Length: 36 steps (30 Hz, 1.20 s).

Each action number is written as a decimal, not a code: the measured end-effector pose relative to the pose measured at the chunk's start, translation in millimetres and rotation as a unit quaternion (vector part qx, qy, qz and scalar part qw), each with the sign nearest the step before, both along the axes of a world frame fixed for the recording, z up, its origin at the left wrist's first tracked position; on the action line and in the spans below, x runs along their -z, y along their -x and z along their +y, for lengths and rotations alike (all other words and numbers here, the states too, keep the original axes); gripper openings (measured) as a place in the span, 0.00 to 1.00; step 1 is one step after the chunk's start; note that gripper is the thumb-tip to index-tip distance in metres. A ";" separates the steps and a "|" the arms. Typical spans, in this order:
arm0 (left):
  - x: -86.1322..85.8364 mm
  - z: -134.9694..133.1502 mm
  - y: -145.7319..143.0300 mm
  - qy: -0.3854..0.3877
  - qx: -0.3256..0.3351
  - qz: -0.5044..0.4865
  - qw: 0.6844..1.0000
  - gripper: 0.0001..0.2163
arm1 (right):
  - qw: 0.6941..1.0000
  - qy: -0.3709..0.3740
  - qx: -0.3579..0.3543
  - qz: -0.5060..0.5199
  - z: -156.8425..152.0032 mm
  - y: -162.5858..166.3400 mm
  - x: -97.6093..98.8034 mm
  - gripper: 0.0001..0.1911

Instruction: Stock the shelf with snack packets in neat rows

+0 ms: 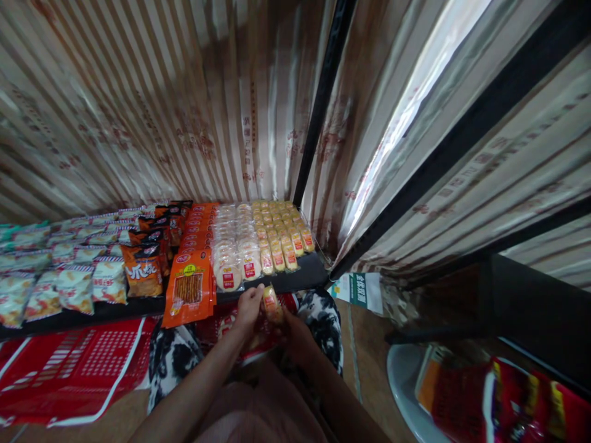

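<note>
My left hand (250, 306) and my right hand (294, 332) meet just below the front edge of a low dark shelf (305, 275). Both close around one small yellow wrapped snack pack (272, 305), held upright between them. Right above my hands lie rows of the same yellow packs (282, 237) and round white rice-cracker packs (233, 249) on the shelf. An open red bag (231, 323) of more snacks sits in my lap under my hands.
Left along the shelf lie orange stick-snack packs (189, 289), dark orange chip bags (143, 271) and pale bags (60, 277). A flattened red carton (69, 369) lies at lower left. A white tub (406, 387) with red packs stands at lower right. Striped foil walls rise behind.
</note>
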State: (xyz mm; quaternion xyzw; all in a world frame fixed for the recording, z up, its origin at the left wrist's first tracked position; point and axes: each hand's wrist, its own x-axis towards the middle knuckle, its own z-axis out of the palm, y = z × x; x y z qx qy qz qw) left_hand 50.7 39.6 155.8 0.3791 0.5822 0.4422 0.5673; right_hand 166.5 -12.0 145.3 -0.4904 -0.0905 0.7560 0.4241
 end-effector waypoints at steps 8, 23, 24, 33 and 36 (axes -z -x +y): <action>-2.7 -2.1 -8.3 -0.001 -0.024 -0.047 0.999 0.27 | 0.997 -0.054 0.055 0.003 -2.3 -13.3 -16.3 0.13; -1.9 -1.8 -17.7 0.002 0.088 -0.092 0.992 0.24 | 0.890 -0.240 -0.014 -0.386 16.7 -70.3 -41.7 0.18; -1.2 -2.3 -19.0 0.004 0.096 -0.094 0.991 0.23 | 0.875 -0.251 -0.014 -0.413 19.6 -72.8 -42.1 0.18; 7.8 -4.8 -40.3 -0.024 0.096 -0.057 0.993 0.20 | 0.774 -0.316 0.007 -0.548 36.9 -72.8 -35.6 0.24; 6.5 -2.1 -48.3 -0.019 0.091 -0.070 0.993 0.19 | 0.766 -0.321 0.033 -0.556 38.4 -68.8 -32.5 0.30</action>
